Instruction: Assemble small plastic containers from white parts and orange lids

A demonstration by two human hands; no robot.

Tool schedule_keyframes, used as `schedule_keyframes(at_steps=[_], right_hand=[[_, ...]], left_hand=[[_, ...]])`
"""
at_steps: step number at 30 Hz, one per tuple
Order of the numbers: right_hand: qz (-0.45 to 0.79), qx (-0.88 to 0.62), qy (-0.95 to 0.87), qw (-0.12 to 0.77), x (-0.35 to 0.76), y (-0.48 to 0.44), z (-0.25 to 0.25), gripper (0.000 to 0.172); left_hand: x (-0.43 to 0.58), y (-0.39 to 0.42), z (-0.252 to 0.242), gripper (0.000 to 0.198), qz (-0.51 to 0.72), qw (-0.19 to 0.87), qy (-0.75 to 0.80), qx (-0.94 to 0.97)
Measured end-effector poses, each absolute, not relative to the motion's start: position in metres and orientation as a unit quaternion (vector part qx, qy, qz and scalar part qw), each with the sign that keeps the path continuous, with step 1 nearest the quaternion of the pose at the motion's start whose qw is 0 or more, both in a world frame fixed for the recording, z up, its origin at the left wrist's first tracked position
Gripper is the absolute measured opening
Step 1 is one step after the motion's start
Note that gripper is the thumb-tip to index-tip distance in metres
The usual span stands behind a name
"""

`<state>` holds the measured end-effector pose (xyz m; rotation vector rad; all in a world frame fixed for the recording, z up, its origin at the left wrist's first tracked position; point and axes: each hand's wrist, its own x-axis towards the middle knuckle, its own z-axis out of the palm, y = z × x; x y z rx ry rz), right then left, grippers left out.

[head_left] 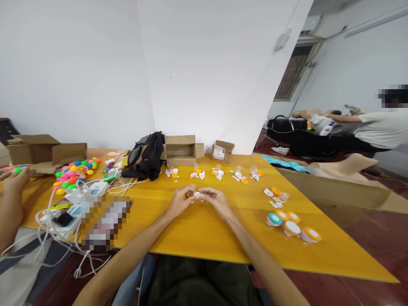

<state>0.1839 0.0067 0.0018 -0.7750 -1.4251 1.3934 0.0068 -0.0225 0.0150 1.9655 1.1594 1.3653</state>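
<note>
My left hand point(181, 200) and my right hand point(214, 198) meet over the middle of the yellow table point(204, 233). Both pinch one small white and orange piece point(195, 194) between their fingertips. Behind them lie several little heaps of white and orange parts point(216, 172) in a row. To the right stand small clear jars with orange and teal lids point(291, 224), and more loose lids point(274, 196) lie just beyond them.
A black bag point(147, 155) and open cardboard boxes point(180, 149) sit at the table's back. Coloured balls point(75, 170), white cables and chargers point(68, 204) crowd the left. Another person's hand point(12, 187) reaches in at far left; a person point(379, 127) sits at right.
</note>
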Motion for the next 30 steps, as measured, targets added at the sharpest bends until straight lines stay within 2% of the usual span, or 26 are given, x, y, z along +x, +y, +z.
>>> schedule_keyframes(at_steps=[22,26,30], right_hand=[[0.505,-0.311,-0.653,0.471,0.1808,0.0030,0.0012,0.031],[0.448,-0.313,-0.686,0.481,0.1798,0.0010,0.0025,0.031],[0.387,-0.315,-0.714,0.492,0.1803,0.0003,0.0038,0.033]], left_hand=[[0.0055,-0.0222,0.0119,0.019,0.491,0.222,0.412,0.734],[0.0081,-0.0223,0.0134,0.021,0.487,0.248,0.423,0.723],[0.0112,-0.0241,0.0161,0.026,0.476,0.316,0.435,0.696]])
